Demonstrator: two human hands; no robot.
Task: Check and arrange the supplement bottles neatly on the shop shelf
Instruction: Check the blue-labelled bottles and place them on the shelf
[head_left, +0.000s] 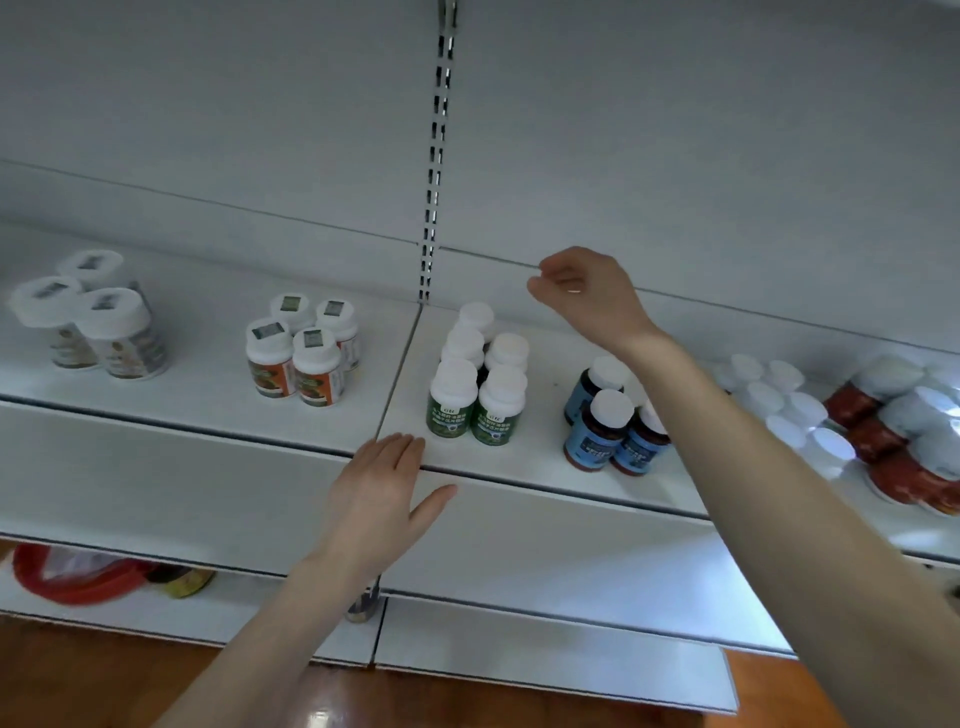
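Flat on the front lip of the white metal shop shelf (545, 506) lies the person's left hand (384, 483), fingers straight and together, thumb spread to the side, holding nothing. Just behind its fingertips stands a tight cluster of five green-labelled supplement bottles with white caps (478, 387), upright in two short rows. The right hand (582, 293) hangs in the air above and behind that cluster, fingers loosely curled downward with nothing visible in them, its forearm crossing over the shelf from the right. Under that forearm stand dark blue-labelled bottles with white caps (605, 418), partly hidden by it. Four orange-labelled white bottles (304, 353) stand upright left of the shelf seam, and three wide white-lidded jars (88, 317) sit further left, well apart from them. At the far right are blurred white-capped bottles (779, 408) and red-labelled bottles (893, 447). A slotted metal upright (436, 156) rises behind the seam.
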